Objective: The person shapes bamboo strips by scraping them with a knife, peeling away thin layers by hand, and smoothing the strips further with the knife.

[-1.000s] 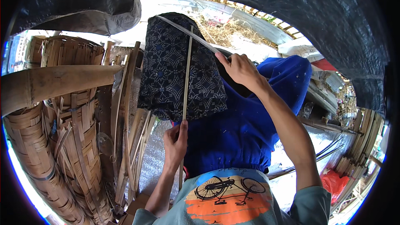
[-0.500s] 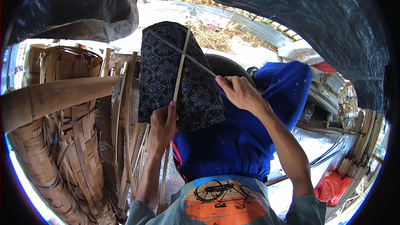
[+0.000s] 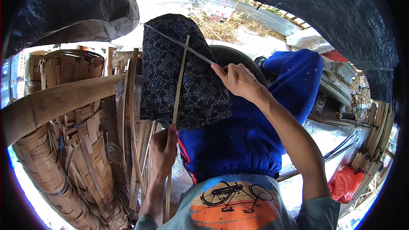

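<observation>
My left hand [image 3: 164,147] is closed round a thin, pale bamboo strip [image 3: 180,85], whose lower end runs down past the wrist toward my body. The upper part of the strip lies over a dark blue patterned cloth [image 3: 159,70] spread on my left leg. In my right hand [image 3: 240,79] is a knife with a long narrow blade [image 3: 170,39]; its handle is hidden in the fingers. The blade slants up to the left and crosses the strip near its upper end, with its tip at the far left edge of the cloth.
Tall woven bamboo baskets [image 3: 83,145] and a thick bamboo piece [image 3: 64,98] stand close on my left, beside upright slats. Dark tarpaulin [image 3: 315,21] hangs overhead. A red plastic bag [image 3: 345,183] and stacked bamboo [image 3: 375,145] are at the right. Straw [image 3: 226,27] lies beyond the cloth.
My left hand has moved down toward my body, drawing the bamboo strip with it under the blade. My right hand and the knife have shifted slightly left and away from me.
</observation>
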`<act>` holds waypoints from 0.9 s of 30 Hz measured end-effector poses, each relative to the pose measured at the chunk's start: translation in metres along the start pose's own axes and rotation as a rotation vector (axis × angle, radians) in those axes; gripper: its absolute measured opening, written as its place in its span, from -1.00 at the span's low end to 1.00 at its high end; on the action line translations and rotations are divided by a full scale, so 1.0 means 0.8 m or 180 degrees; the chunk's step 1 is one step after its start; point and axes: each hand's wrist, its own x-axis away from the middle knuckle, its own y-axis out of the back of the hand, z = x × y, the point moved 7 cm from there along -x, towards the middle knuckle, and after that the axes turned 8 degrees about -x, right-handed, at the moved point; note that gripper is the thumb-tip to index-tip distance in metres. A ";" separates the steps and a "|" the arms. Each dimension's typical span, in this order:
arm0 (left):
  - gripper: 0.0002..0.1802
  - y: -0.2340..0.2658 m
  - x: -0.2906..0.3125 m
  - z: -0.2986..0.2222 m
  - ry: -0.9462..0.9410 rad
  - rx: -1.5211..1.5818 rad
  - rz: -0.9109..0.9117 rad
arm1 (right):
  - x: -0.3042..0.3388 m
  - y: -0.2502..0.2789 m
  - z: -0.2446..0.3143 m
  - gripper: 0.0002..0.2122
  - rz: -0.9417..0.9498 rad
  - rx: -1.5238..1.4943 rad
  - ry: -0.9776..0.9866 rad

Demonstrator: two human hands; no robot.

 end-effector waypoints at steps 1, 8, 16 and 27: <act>-0.46 0.003 0.010 0.004 0.0473 0.0231 0.0136 | 0.006 -0.027 -0.008 -0.46 0.1040 0.0287 -0.0008; -0.48 0.041 0.084 0.016 0.0966 0.0377 0.0447 | -0.040 0.002 -0.048 -0.72 -0.0229 -0.0770 -0.0872; -0.48 0.003 -0.044 -0.022 0.0035 -0.0335 -0.0067 | -0.014 0.061 -0.029 -0.64 0.0629 -0.1454 -0.1227; -0.52 -0.017 -0.081 -0.038 -0.0291 -0.0531 -0.0363 | 0.048 0.075 0.053 -0.52 -0.0288 -0.0284 0.0421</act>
